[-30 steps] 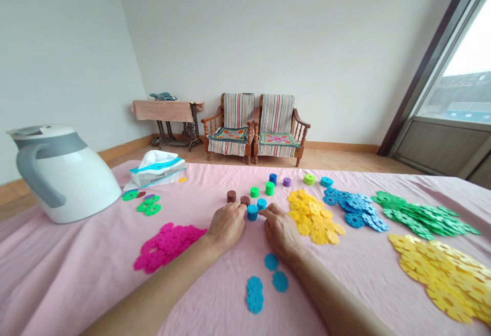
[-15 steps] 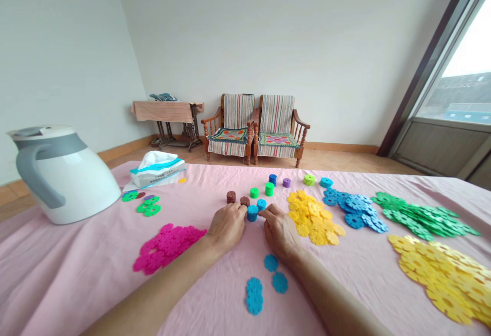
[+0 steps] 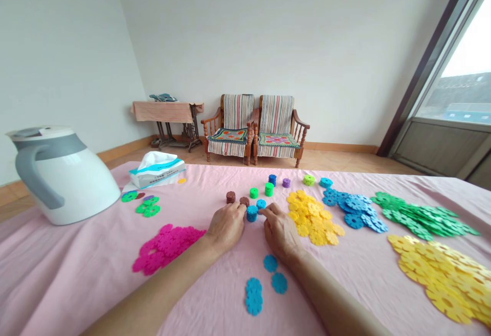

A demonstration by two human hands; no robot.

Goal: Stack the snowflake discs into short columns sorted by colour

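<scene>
My left hand (image 3: 227, 226) and my right hand (image 3: 279, 228) rest on the pink cloth (image 3: 95, 274), fingers curled, pinching a small blue stack of snowflake discs (image 3: 252, 213) between their fingertips. Just behind it stand another blue stack (image 3: 261, 203) and two brown stacks (image 3: 230, 196). Three loose blue discs (image 3: 254, 295) lie near my wrists. A magenta disc pile (image 3: 164, 246) lies left of my left hand, a yellow pile (image 3: 312, 216) right of my right hand.
A white kettle (image 3: 61, 172) stands at the far left, a tissue pack (image 3: 157, 168) behind it. Blue (image 3: 355, 208), green (image 3: 420, 218) and yellow (image 3: 445, 274) disc piles spread to the right. Small green, purple and blue stacks (image 3: 269, 188) line the back. Two wooden chairs stand beyond.
</scene>
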